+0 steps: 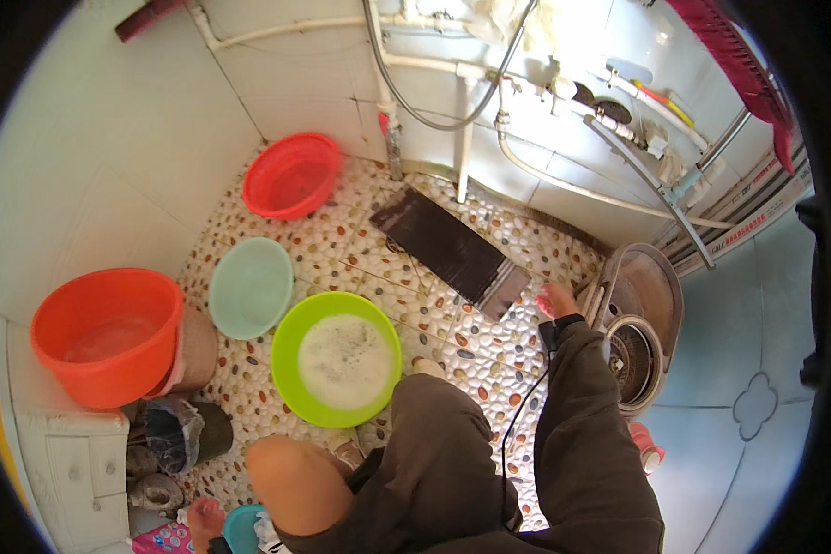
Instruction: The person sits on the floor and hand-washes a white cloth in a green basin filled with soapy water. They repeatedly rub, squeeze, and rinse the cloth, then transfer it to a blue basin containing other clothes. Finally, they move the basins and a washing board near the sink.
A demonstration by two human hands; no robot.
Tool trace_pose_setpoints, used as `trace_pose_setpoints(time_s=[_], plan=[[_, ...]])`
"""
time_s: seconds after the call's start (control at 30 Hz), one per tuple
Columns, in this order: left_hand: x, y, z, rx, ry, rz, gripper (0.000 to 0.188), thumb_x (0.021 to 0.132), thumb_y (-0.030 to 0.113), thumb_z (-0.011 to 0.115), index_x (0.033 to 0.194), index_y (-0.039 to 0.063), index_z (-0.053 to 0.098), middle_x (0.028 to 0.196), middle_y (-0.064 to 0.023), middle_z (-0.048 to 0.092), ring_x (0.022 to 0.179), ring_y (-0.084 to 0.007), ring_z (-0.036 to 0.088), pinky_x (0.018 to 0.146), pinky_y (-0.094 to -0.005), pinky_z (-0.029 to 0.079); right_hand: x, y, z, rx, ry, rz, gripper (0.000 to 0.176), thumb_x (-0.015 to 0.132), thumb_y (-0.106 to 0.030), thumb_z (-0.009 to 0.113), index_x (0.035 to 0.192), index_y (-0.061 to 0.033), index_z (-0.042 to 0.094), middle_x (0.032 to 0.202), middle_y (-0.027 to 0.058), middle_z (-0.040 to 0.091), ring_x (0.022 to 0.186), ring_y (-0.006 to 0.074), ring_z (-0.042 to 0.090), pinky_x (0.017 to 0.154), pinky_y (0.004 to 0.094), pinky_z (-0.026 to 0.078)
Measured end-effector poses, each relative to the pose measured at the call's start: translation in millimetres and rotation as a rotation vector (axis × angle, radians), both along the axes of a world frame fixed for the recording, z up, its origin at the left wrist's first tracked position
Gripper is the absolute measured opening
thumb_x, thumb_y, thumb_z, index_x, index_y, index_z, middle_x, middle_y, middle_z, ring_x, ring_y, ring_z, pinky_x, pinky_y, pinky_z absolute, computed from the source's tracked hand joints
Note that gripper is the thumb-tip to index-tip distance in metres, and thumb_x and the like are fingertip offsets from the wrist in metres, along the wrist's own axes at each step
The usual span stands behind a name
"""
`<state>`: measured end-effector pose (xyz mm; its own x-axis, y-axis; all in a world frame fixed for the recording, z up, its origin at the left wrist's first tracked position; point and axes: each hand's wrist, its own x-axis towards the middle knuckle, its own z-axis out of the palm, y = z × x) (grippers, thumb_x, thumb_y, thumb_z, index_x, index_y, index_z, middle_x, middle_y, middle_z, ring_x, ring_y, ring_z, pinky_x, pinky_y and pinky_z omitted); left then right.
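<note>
Beside the sink on the right, my right hand [556, 302] is near the pale end of a dark flat panel [450, 253] that lies on the pebble-patterned floor. Whether its fingers hold a small pink thing cannot be told. My left hand [206, 516] is low at the left, fingers partly curled, next to a small teal basin [244, 528] with white cloth in it and a pink patterned packet [163, 539]. A lime-green basin [285, 360] of foamy water stands before my knees.
Left of the green basin stand a pale mint basin [251, 289], a red basin [292, 176], a large orange tub [107, 337] and a lined bin [211, 431]. A metal sink [644, 277] is at the right. Pipes [464, 131] run along the wall.
</note>
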<state>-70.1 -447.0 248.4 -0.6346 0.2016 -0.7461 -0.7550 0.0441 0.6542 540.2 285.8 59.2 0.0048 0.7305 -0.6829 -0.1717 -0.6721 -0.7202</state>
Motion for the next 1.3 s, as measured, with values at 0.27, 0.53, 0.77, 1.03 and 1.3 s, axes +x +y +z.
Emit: trace_pose_setpoints(time_s=[0.27, 0.53, 0.77, 1.03, 1.3], plan=[[-46, 72, -26, -0.043, -0.125, -0.074, 0.022, 0.088, 0.019, 0.048, 0.068, 0.01, 0.051, 0.069, -0.0015, 0.055, 0.06, -0.018, 0.051, 0.056, -0.0326, 0.044, -16, -23, -97, -0.273, -0.043, -0.068, 0.049, 0.076, -0.026, 0.061, 0.119, -0.0085, 0.042, 0.112, 0.0169, 0.04, 0.087, 0.0255, 0.044, 0.081, 0.0445, 0.039], [-60, 75, -65, -0.247, -0.19, -0.128, 0.061, 0.087, 0.03, 0.058, 0.138, 0.012, 0.03, 0.148, -0.0032, 0.014, 0.137, -0.0201, 0.014, 0.106, -0.0339, 0.028, -64, 0, -117, -0.336, -0.086, 0.064, 0.039, 0.074, -0.031, 0.059, 0.104, -0.0088, 0.048, 0.1, 0.0163, 0.047, 0.07, 0.0241, 0.047, 0.058, 0.0396, 0.038], [-49, 100, -66, -0.187, -0.252, -0.167, 0.064, 0.088, 0.03, 0.058, 0.14, 0.01, 0.027, 0.149, -0.0051, 0.012, 0.139, -0.0208, 0.011, 0.109, -0.0359, 0.021, -95, 0, -103, 0.008, 0.124, 0.028, 0.033, 0.077, -0.031, 0.055, 0.099, -0.0073, 0.056, 0.092, 0.0058, 0.058, 0.08, 0.0214, 0.055, 0.06, 0.0401, 0.042], [-62, 89, -87, 0.42, -0.364, -0.349, 0.029, 0.09, 0.022, 0.054, 0.116, 0.008, 0.047, 0.123, -0.0046, 0.041, 0.117, -0.0208, 0.04, 0.094, -0.0358, 0.037, -83, 34, -79, 0.57, -1.259, 0.491, 0.085, 0.056, -0.028, 0.081, 0.126, 0.0008, 0.043, 0.129, 0.0219, 0.045, 0.119, 0.0331, 0.044, 0.098, 0.0403, 0.036], [-53, 84, -78, -0.045, -0.15, -0.177, 0.044, 0.089, 0.024, 0.055, 0.124, 0.003, 0.038, 0.131, -0.0099, 0.034, 0.124, -0.0251, 0.033, 0.103, -0.0391, 0.028, -97, 75, -59, 0.221, -1.164, 0.88, 0.116, 0.036, -0.029, 0.092, 0.13, 0.0047, 0.032, 0.13, 0.0235, 0.043, 0.124, 0.0359, 0.038, 0.1, 0.0406, 0.035]])
